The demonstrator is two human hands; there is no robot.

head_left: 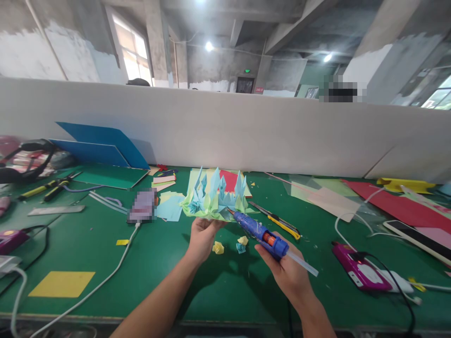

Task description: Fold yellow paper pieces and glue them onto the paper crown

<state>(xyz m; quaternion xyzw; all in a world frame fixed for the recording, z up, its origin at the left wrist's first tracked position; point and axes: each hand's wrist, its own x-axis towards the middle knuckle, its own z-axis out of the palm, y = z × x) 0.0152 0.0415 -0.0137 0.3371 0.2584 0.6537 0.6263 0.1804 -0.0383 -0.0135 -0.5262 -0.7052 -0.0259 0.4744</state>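
The left hand (204,234) pinches the near edge of the paper model (214,185), over the middle of the bench (137,291); the right hand (289,270) is wrapped round the glue gun (252,225) (a pale glue stick (303,264) juts from its back end); its nozzle is at the model's near side, though I cannot tell whether they touch. Between the hands lie a yellow flower (218,248) and a blue flower (241,248); the cutter (283,226) lies right of the model.
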